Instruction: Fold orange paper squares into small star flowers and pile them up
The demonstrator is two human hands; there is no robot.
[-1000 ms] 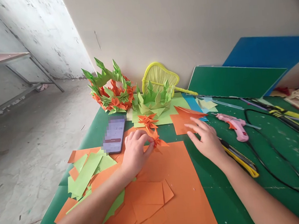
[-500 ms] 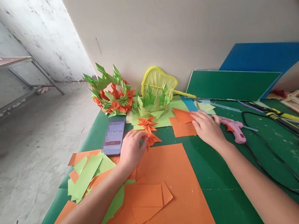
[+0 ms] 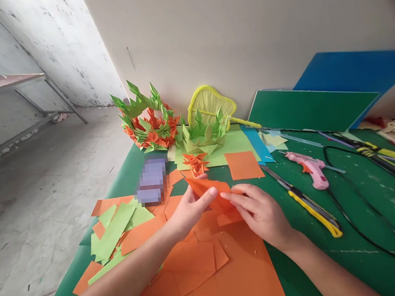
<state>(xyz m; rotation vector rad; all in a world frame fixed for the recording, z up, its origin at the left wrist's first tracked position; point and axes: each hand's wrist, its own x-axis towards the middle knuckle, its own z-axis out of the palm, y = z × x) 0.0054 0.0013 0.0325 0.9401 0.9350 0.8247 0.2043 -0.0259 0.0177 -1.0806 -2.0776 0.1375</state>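
Folded orange paper [image 3: 209, 186] has moved from the orange square [image 3: 244, 165] to the space above the large orange sheet [image 3: 259, 262], between both hands. The left hand [image 3: 191, 208] grips its left part, with the thumb on top; the right hand [image 3: 263, 209] pinches its right side with closed fingertips. Just beyond are orange paper flowers [image 3: 196, 163], near the green paper crown [image 3: 205, 138]. The yellow utility knife [image 3: 304, 203] lies to the right, beside the pink glue gun [image 3: 310, 168].
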